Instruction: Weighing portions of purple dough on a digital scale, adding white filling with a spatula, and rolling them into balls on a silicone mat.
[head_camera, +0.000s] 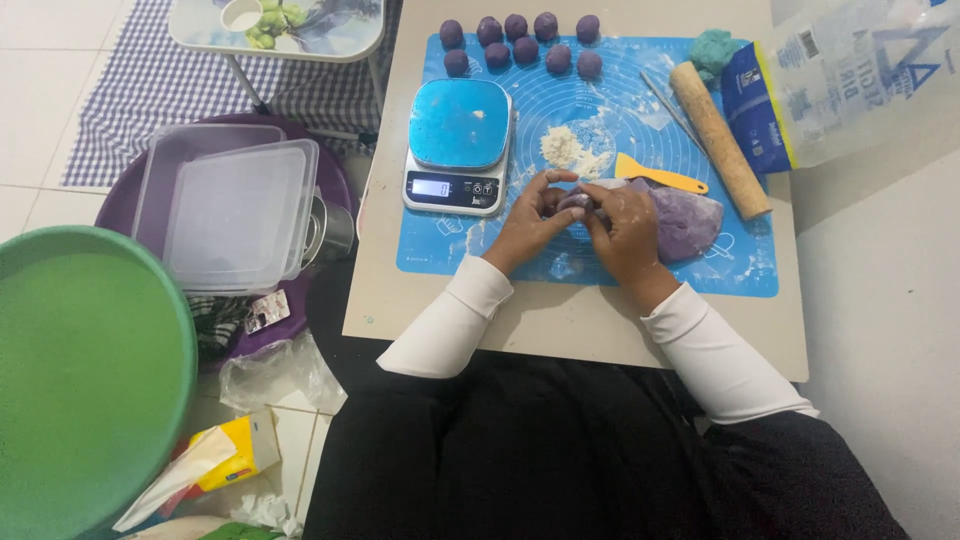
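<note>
Both the left hand (533, 218) and right hand (622, 228) pinch a small purple dough piece (574, 201) above the blue mat (600, 110), beside the big lump (688, 222) (floured fingers could let it slip or tear), though their fingertips hide its shape.

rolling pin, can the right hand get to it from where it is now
Probably yes: the rolling pin lies uncovered on the mat just beyond the right hand, but that hand is busy pinching a dough piece.
</note>
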